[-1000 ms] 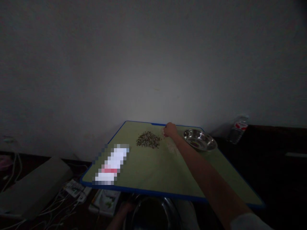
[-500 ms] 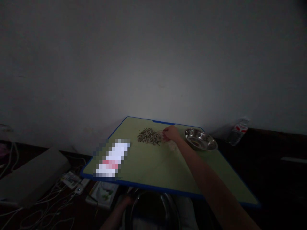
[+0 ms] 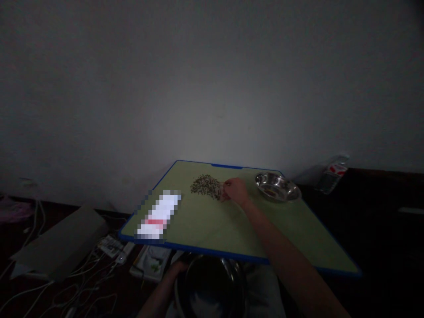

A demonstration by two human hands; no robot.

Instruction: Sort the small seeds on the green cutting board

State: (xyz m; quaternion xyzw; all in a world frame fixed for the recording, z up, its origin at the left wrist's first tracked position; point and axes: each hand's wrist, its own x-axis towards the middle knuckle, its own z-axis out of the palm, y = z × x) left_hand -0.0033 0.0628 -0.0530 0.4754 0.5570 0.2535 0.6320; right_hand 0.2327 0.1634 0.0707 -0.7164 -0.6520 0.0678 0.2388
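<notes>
While the right hand (image 3: 236, 190) reaches across the green tabletop (image 3: 205, 229), its fingertips sit at the right edge of a pile of small dark and pale bits (image 3: 203, 185). The fingers are curled inward, but the picture is too dim to tell whether they pinch anything. The pile lies spread on the far half of the tabletop, left of that hand; a paler patch shows just under the fingers — loose bits or something thin, I cannot say which.

The left hand (image 3: 179, 267) is down below the near edge, against the side of a large metal pot (image 3: 240, 282); its fingers are partly hidden, so I cannot tell how firmly they hold it. To the right of the pile, well apart from it, stands a shallow steel bowl (image 3: 291, 192), and to the left lies a bright pixelated rectangle (image 3: 159, 214).

The step in hand looks like working at the pile's edge with the fingertips. Handling such small bits calls for a low, light touch — a broad sweep could scatter them.
</notes>
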